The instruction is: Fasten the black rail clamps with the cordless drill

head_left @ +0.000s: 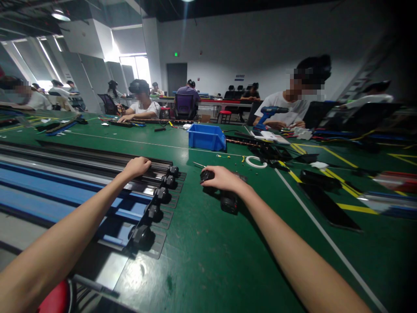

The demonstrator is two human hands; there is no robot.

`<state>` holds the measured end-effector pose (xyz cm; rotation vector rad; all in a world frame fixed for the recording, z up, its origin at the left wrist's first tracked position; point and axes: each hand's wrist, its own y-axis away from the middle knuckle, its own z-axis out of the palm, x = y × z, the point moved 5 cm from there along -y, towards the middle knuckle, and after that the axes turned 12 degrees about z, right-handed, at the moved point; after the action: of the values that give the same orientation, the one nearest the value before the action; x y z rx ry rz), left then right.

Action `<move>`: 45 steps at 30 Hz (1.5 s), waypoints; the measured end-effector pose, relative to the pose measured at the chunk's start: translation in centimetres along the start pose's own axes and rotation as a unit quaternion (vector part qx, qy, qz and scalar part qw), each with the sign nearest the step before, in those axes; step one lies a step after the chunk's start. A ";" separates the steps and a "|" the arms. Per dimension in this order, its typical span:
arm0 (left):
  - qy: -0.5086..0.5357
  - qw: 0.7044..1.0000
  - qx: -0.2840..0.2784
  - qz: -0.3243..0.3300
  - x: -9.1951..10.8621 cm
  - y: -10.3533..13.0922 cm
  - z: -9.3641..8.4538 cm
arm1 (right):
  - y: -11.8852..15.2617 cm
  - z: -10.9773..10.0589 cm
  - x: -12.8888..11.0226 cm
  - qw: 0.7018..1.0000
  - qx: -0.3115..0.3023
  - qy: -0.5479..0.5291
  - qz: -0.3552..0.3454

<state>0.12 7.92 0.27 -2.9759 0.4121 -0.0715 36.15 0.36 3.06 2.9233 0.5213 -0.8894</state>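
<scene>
Long metal profiles (74, 191), some blue inside and some dark, lie side by side on the left. Black cable glands (142, 234) stick out of their near-right ends, beside flat slotted end tabs (159, 244). My left hand (138, 167) is closed over the edge of a far profile, close to its gland end; its fingertips are hidden. To the right, my right hand (223, 177) is wrapped round a black cordless drill (229, 203) lying on the green table. A thin bit (198, 164) points left from it. My palm covers part of the drill.
A blue bin (206, 138) stands ahead. A white ring-shaped roll (256, 162), a black flat panel (329, 206) and loose wires lie to the right. Across the table a person (276, 108) sits behind a blue drill (270, 114). A red stool (57, 298) is below the near edge.
</scene>
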 end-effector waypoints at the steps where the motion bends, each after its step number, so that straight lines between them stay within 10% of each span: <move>1: -0.001 1.000 0.001 0.000 0.0 0.0 0.0 | 0.0 0.2 -0.1 1.000 0.000 0.006 -0.004; 45: 0.026 0.999 0.021 0.010 -0.3 0.0 0.1 | -0.5 2.8 1.6 0.993 0.080 0.087 0.010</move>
<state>-0.13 8.01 0.12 -2.9333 0.4401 -0.1540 35.70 0.92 -0.13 3.1653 0.4486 -0.7093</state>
